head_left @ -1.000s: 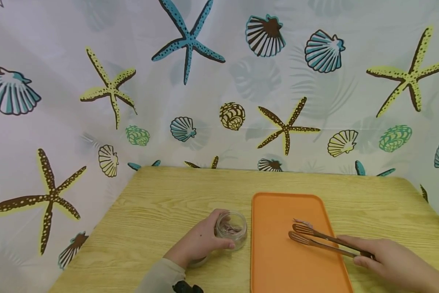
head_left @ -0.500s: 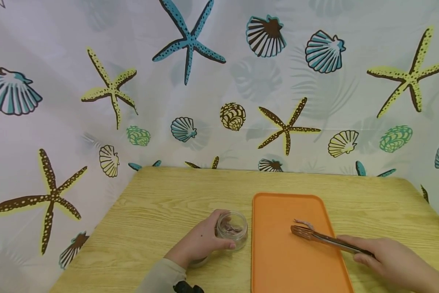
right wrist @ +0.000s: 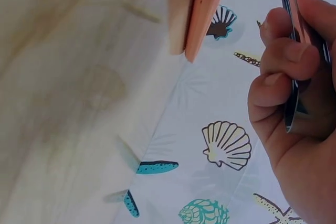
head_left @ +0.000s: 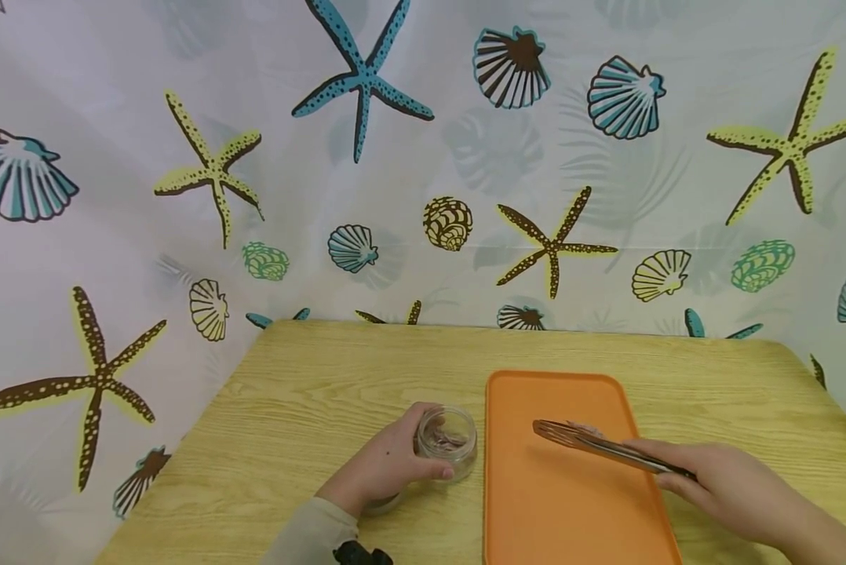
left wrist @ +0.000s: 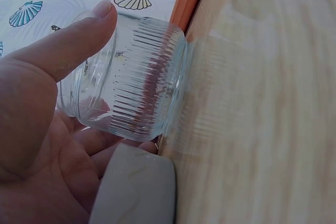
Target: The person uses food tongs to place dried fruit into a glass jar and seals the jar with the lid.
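Note:
My left hand (head_left: 398, 455) curls its thumb and fingers round a small clear glass jar (head_left: 458, 469) standing on the table left of the tray. Thin reddish-brown strips lie in the jar; its ribbed wall (left wrist: 147, 66) shows in the left wrist view. My right hand (head_left: 730, 482) grips a pair of metal tongs (head_left: 607, 449) over the orange tray (head_left: 571, 518), the two arms close together. Curled fingers (right wrist: 283, 59) wrap the handle end in the right wrist view. A small pinkish-grey strip (head_left: 587, 428) shows just behind the tongs, partly hidden by them.
Under the left wrist, a pale rounded object (head_left: 381, 506) is mostly covered. The wood-grain table (head_left: 352, 369) ends at a white curtain (head_left: 409, 173) printed with shells and starfish, hanging behind and on both sides.
The tongs' arms have come together from apart, and their tips have moved left and slightly up, now overlapping the strip. The left hand and jar have stayed in place.

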`<action>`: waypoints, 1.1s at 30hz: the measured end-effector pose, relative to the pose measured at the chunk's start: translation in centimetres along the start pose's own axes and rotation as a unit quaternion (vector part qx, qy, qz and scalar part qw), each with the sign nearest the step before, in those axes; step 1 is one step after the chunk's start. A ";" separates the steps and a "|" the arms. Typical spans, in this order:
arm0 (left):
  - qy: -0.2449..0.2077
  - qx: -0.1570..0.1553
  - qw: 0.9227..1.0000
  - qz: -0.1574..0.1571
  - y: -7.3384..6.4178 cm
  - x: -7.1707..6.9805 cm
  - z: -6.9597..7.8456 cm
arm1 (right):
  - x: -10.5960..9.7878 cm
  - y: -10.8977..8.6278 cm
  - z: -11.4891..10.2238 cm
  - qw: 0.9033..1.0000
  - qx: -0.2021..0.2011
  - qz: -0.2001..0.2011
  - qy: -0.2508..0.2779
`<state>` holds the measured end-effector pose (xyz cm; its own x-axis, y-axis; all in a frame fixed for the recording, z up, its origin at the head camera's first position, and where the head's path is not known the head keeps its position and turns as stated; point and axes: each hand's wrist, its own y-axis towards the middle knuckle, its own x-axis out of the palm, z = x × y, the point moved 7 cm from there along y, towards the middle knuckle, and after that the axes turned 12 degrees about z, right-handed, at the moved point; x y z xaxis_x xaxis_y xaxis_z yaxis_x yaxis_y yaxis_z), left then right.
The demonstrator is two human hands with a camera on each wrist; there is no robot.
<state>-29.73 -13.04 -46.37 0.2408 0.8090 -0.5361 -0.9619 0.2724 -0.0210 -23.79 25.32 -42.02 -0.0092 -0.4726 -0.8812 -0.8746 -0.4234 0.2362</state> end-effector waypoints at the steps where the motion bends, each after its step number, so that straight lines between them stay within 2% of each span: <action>1: 0.000 -0.001 1.000 -0.001 0.0 0.0 0.0 | -0.1 0.2 -0.3 1.000 -0.006 0.004 -0.002; 5: -0.003 -0.001 1.000 -0.004 0.1 0.0 -0.1 | -0.2 0.8 -1.3 0.999 -0.034 0.019 -0.012; 15: 0.015 -0.004 1.000 0.001 0.4 0.0 -0.6 | -0.1 2.5 -3.3 0.998 -0.049 0.032 0.002; 24: 0.011 -0.003 1.000 0.004 0.4 0.0 -0.6 | 0.2 4.0 -5.2 0.997 -0.073 0.038 0.000; 28: 0.008 -0.006 1.000 0.007 0.4 0.1 -0.6 | 0.5 4.3 -5.2 0.997 -0.077 0.031 0.005; 33: 0.010 -0.006 1.000 0.009 0.4 0.1 -0.7 | 0.9 4.0 -4.3 0.998 -0.067 0.011 0.006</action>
<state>-30.17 -13.22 -46.96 0.2212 0.8035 -0.5526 -0.9676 0.2517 -0.0212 -25.22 19.86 -40.12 -0.0211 -0.4912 -0.8708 -0.8021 -0.5116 0.3080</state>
